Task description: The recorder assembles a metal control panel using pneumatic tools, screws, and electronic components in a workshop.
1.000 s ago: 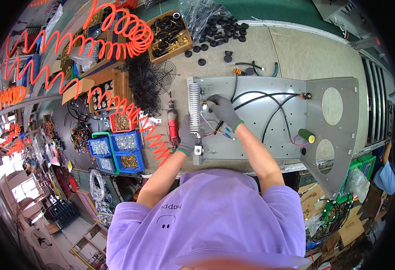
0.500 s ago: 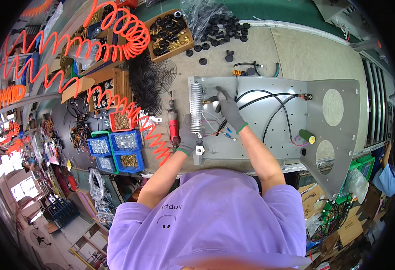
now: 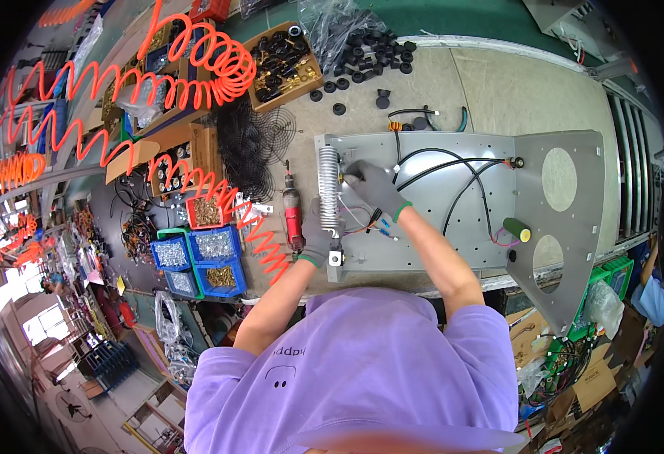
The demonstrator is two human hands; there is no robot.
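Observation:
A grey sheet-metal housing (image 3: 453, 227) lies on the bench before me, with a silver coiled spring-like sleeve (image 3: 329, 181) along its left end wall. My left hand (image 3: 317, 236), in a grey glove, is against the outer side of that wall, beside the coil's lower part; its fingertips are hidden. Inside the housing, my gloved right hand (image 3: 376, 189) has its fingers curled close to the coil's inner side, over a spot where a small brass fitting showed earlier. Thin wires with blue connectors (image 3: 385, 224) hang below the right hand. Black cables (image 3: 453, 160) cross the housing floor.
A red and black power screwdriver (image 3: 292, 216) lies left of the housing. Beyond are black wire fan guards (image 3: 252, 144), blue screw bins (image 3: 218, 244), a carton of fittings (image 3: 286, 64) and black rubber caps (image 3: 366, 57). Orange coiled air hoses (image 3: 226, 68) hang at the left.
My right hand's fingers have gone from reaching out to curled, and the hand has come slightly left and down, covering the brass fitting. My left hand stays at the wall.

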